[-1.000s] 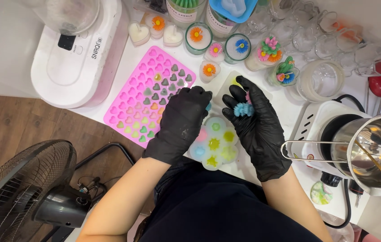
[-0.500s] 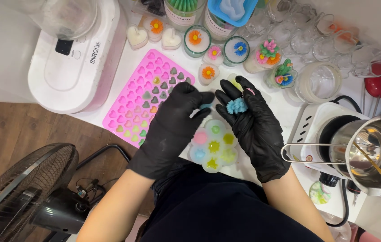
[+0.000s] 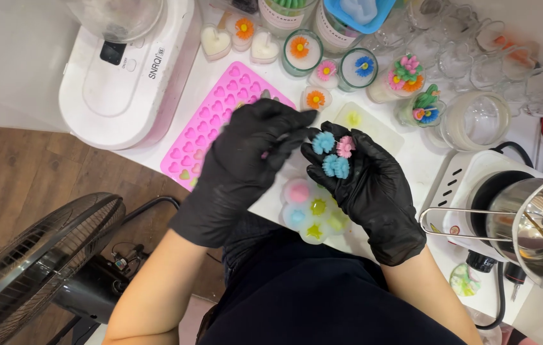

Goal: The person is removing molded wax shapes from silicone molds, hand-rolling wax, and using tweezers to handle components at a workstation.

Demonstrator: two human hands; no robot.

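1. White tabletop (image 3: 405,153) fills the upper part of the view, with wood flooring and a black fan (image 3: 35,268) below on the left.
2. Both hands wear black gloves and meet above a clear flower-shaped silicone mould (image 3: 313,211) with coloured wax in its cavities.
3. The right hand (image 3: 367,185) lies palm up, its fingers half curled and cupping three small wax flowers: a blue wax flower (image 3: 324,142) beside a pink wax flower (image 3: 346,146), and a second blue one (image 3: 336,166) just below them.
4. The left hand (image 3: 246,163) has its fingers pinched together, the tips right beside the upper blue flower; whether they grip it I cannot tell.
5. A pink heart-cavity mould (image 3: 210,124) lies partly under the left hand.
6. Finished flower-topped candles (image 3: 301,50) stand along the far edge.
7. A white electric hotplate (image 3: 469,176) carries a steel pouring pot (image 3: 540,223) at the right.
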